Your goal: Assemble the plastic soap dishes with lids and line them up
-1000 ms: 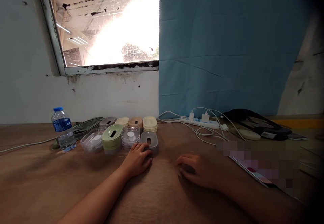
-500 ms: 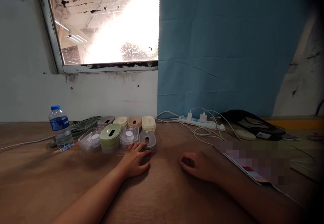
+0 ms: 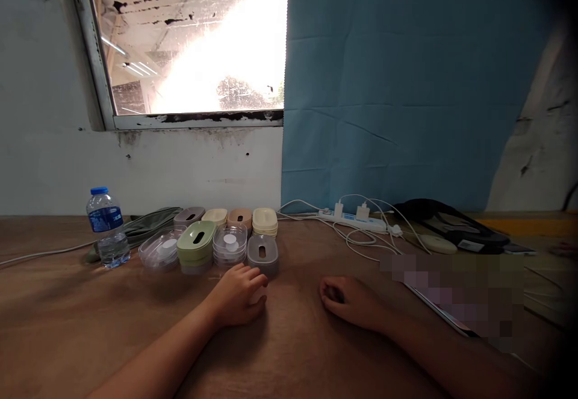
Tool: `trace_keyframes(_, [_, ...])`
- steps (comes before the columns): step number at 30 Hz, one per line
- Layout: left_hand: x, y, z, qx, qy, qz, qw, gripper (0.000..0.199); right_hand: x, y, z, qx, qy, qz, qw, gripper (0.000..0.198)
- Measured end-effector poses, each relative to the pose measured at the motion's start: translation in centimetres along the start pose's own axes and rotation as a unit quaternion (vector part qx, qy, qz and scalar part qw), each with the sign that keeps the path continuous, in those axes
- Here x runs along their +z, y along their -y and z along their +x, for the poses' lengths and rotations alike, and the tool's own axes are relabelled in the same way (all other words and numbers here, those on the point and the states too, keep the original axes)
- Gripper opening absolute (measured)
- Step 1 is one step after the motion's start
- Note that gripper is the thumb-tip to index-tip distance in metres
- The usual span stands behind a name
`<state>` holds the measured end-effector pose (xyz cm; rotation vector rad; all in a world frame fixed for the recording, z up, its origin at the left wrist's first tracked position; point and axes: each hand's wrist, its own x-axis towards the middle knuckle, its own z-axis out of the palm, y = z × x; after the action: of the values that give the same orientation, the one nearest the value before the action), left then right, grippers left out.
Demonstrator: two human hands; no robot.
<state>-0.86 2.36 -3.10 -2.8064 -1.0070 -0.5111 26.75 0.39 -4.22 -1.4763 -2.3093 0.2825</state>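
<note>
My left hand (image 3: 239, 296) is just in front of the stacked containers, its fingers loosely bent and the thumb apart from them. A pale patch shows between thumb and fingers; I cannot make out any object there. Nearest to it are a grey slotted lid box (image 3: 262, 251) and a stack of clear plastic containers (image 3: 230, 245). To their left stand a green slotted box (image 3: 197, 242) and more clear containers (image 3: 160, 247). My right hand (image 3: 352, 300) lies on the table, fingers curled round to the thumb about a dark hollow, with nothing visible inside.
A water bottle (image 3: 108, 230) stands at left beside a dark green cloth bag (image 3: 151, 227). More boxes, purple (image 3: 188, 215), orange (image 3: 240, 217) and cream (image 3: 264, 221), line the back. A power strip (image 3: 354, 219) with cables and a black bag (image 3: 447, 224) lie right. A blurred-out flat device (image 3: 442, 309) sits by my right arm.
My left hand has drawn back slightly from the grey box towards me, and its spread fingers have bent. My right hand has stayed nearly where it was.
</note>
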Motion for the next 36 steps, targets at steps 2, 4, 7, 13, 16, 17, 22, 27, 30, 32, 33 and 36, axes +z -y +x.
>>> trace_keyframes(2, [0.2,-0.3,-0.2,-0.008,0.027,-0.006,1.0,0.009,0.1,0.0,0.1,0.0,0.004,-0.011,1.0,0.007])
trace_keyframes(4, [0.7,-0.5,-0.5,-0.025,0.037,-0.01,0.999,0.011,0.1,0.0,0.1,-0.003,0.011,-0.021,1.0,0.011])
trace_keyframes(7, [1.5,-0.6,-0.8,-0.053,0.04,-0.021,0.998,0.017,0.3,-0.1,0.1,-0.009,0.02,-0.038,0.999,0.021])
trace_keyframes(13, [1.8,-0.4,-1.3,-0.111,0.066,-0.003,0.992,0.031,0.5,-0.3,0.3,-0.012,0.028,-0.067,0.997,0.032])
trace_keyframes(16, [1.6,-0.4,-1.2,-0.115,0.077,0.013,0.99,0.035,0.7,-0.4,0.3,-0.009,0.02,-0.079,0.997,0.032])
trace_keyframes(17, [1.5,-0.5,-1.2,-0.112,0.08,0.018,0.99,0.036,0.7,-0.5,0.4,-0.008,0.017,-0.083,0.996,0.031])
trace_keyframes(22, [1.4,-0.6,-1.0,-0.108,0.09,0.035,0.989,0.041,0.8,-0.2,0.4,-0.011,0.021,-0.098,0.995,0.034])
trace_keyframes(27, [1.5,-0.5,-1.0,-0.113,0.095,0.038,0.988,0.043,0.8,-0.1,0.5,-0.014,0.022,-0.1,0.995,0.036])
trace_keyframes(30, [1.6,-0.4,-1.0,-0.117,0.096,0.035,0.988,0.043,0.7,-0.1,0.4,-0.016,0.02,-0.098,0.995,0.037])
trace_keyframes(32, [1.6,-0.4,-1.1,-0.116,0.096,0.034,0.988,0.043,0.7,-0.1,0.4,-0.016,0.018,-0.097,0.995,0.037])
trace_keyframes(33, [1.6,-0.4,-1.1,-0.115,0.096,0.033,0.988,0.043,0.7,-0.1,0.4,-0.015,0.018,-0.097,0.995,0.037])
trace_keyframes(36, [1.5,-0.4,-1.1,-0.12,0.099,0.031,0.987,0.043,0.7,-0.1,0.3,-0.012,0.019,-0.097,0.995,0.038])
